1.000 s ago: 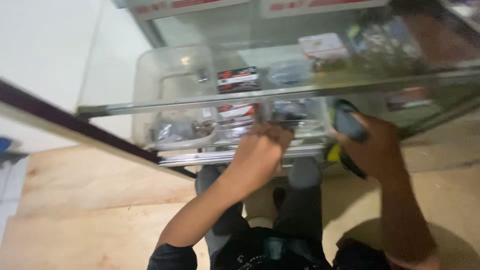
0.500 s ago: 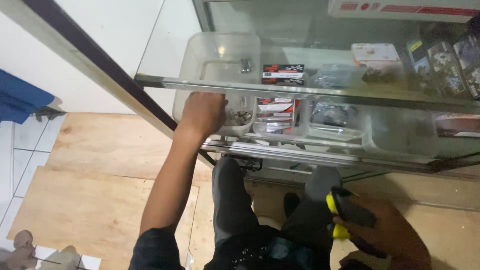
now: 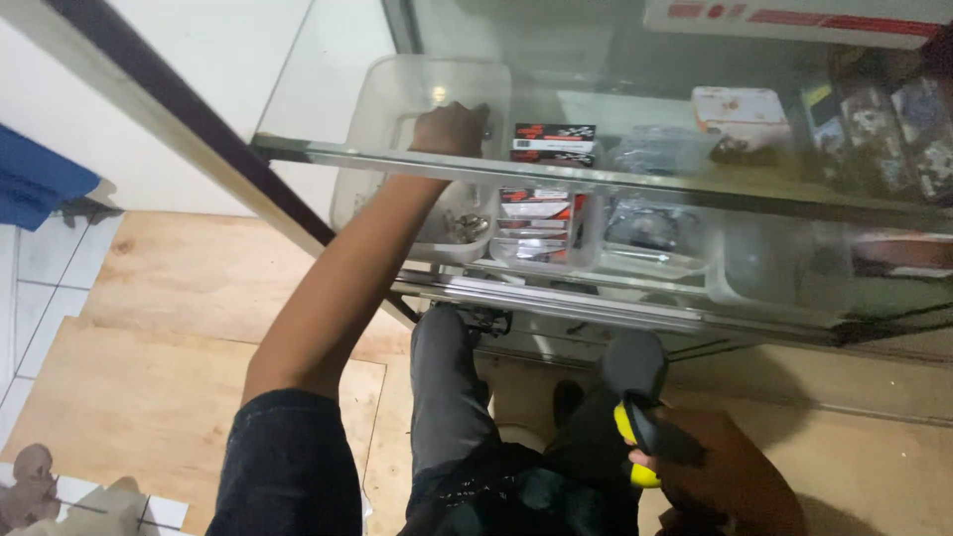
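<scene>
**Reaching into a glass cabinet for a clear plastic tub**

We look down from a head-worn camera at a person crouched before a glass display cabinet (image 3: pixel 695 189) with smooth, see-through shelves edged in shiny metal rails.

Our left hand (image 3: pixel 449 129) stretches up and forward on a long bare arm, from a dark short sleeve. It sits at the near rim of a clear plastic tub (image 3: pixel 397 89) on the upper shelf, a rounded-corner rectangular box with thin, slightly cloudy walls. The fingers are curled inward, knuckles toward us, at the tub's edge; we cannot tell whether they grip the rim or something small inside.

Just right of that hand lies a small flat pack (image 3: pixel 554 144), black with red and white, and below it, on the lower shelf, a second clear container (image 3: pixel 541 223) holds a stack of similar packs. Left of that stack, another tub shows a small heap of glinting metal parts (image 3: pixel 465 226). Farther right are crinkled transparent bags (image 3: pixel 650 223) and a white cardboard box (image 3: pixel 740 107).

Our right hand (image 3: pixel 715 471) is low in the picture, near the knees, closed around a tool with a yellow and black handle (image 3: pixel 635 437); its working end is hidden.

Dark grey trousers (image 3: pixel 447 387) fill the middle. Under us is a floor of pale plywood sheets (image 3: pixel 129 367) with visible grain, bordered at left by white tiles (image 3: pixel 30 288).
</scene>
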